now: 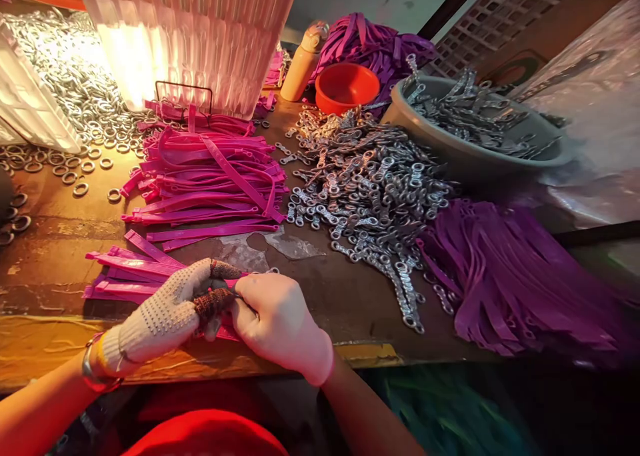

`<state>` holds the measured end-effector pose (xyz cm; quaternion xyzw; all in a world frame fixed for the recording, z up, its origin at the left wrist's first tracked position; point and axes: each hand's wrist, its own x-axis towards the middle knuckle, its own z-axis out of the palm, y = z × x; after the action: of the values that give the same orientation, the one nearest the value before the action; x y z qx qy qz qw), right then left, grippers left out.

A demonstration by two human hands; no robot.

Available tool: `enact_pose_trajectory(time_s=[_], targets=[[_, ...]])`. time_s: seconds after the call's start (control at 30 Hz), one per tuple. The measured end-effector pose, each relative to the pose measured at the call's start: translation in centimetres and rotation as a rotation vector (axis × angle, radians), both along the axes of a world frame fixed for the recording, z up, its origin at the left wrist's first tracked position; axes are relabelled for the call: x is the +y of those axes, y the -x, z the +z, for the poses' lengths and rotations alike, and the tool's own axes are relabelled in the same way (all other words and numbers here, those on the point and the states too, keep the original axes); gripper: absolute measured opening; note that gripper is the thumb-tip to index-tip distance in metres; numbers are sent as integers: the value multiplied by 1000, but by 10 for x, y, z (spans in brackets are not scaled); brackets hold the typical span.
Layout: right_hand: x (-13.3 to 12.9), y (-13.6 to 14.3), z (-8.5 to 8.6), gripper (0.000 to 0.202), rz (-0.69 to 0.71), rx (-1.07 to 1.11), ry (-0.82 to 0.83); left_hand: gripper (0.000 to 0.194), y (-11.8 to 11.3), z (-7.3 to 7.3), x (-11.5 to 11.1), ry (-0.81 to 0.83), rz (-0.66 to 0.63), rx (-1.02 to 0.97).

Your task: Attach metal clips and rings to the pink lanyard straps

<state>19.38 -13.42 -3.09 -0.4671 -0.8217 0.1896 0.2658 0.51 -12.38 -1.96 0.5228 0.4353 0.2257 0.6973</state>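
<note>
i have the left hand point(173, 306) and the right hand point(280, 323) brought together, fingers curled in against each other. their tips are mostly covered, so i cannot tell what, if anything, they are pinching. directly beneath my grip and fanning out to its left lie loose pink straps point(127, 283): flat, narrow, slightly glossy strips in a bright magenta.

on the left i see pale knit dotted with little nubs, with brown coverings on some fingers; on the right, a smooth whitish glove. the table point(345, 296) around the grip is brown and worn, its surface scuffed.

just beyond the grip, a thick stack of pink straps point(215, 169) lies mostly crosswise, one slanting over the top. beyond and to the left are silvery metal rings point(85, 89), round and shiny, beside a ribbed, translucent panel point(200, 43) lit from behind.

to the right of the grip spreads a heap of metal links point(370, 176) with rounded, holed ends, and farther right a limp purple bundle point(515, 276) of straps. past the heap stands a grey basin point(425, 146) holding more such links, with a glossy red bowl point(347, 86) near it.
</note>
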Motion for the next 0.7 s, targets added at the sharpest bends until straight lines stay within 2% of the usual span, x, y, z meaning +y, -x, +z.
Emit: enact_pose_trajectory(time_s=[0.1, 0.2, 0.27, 0.33, 0.4, 0.47, 0.5, 0.57, 0.63, 0.7], targets=[[-2, 3, -4, 23, -51, -51, -120, 38, -4, 1, 4, 27, -36, -8], [-7, 7, -9, 27, -114, -115, -246, 37, -8, -1, 12, 78, 27, 21], [-8, 9, -9, 31, -167, -136, -258, 40, -12, -2, 19, 116, 84, 46], [-5, 7, -7, 32, -204, -32, -92, 42, -18, -2, 27, 116, 138, 37], [2, 2, -5, 34, -196, 179, 248, 42, -25, -2, 37, 71, 168, 14], [10, -6, -5, 35, -166, 375, 546, 37, -33, -1, 50, -56, 108, 25], [14, -10, -6, 36, -186, 433, 605, 33, -37, -1, 58, -170, 47, 59], [20, -19, -11, 35, -318, 498, 547, 27, -46, -1, 78, -491, -105, 209], [24, -26, -18, 36, -484, 541, 425, 25, -57, -2, 102, -789, -222, 459], [26, -31, -25, 35, -570, 580, 356, 28, -71, -4, 124, -911, -270, 689]])
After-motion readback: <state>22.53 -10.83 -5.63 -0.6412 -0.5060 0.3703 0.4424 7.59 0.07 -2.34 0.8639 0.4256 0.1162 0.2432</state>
